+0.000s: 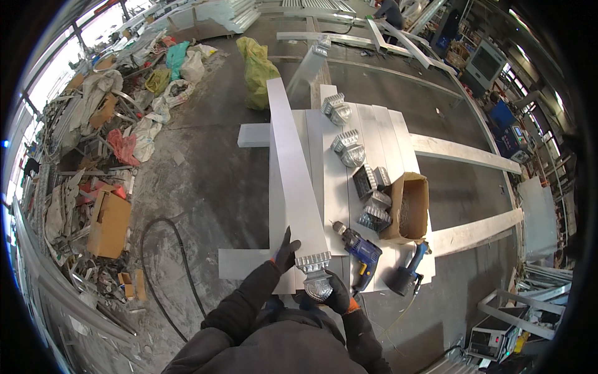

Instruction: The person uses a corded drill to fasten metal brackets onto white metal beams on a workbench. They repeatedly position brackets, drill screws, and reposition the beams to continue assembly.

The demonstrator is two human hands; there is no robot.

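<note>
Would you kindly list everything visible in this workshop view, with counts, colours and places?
Long panel: one, pale grey, lying lengthwise on the slats, its near end at the hands.
Ornamental end cap: one, silvery, at the panel's near end.
Other silvery caps: several, in a line along the slats toward the box.
Slatted work surface: pale grey boards on two long beams.
Cardboard box: one, brown, open, at the right edge of the slats.
Drill: one, blue, right of the hands.
Second power tool: one, blue and black, further right.
Yellow sack: one, on the floor beyond.
Scrap heap: mixed colours, left.
Left hand: black glove, on the panel's left edge.
Right hand: black glove, on the cap.
</note>
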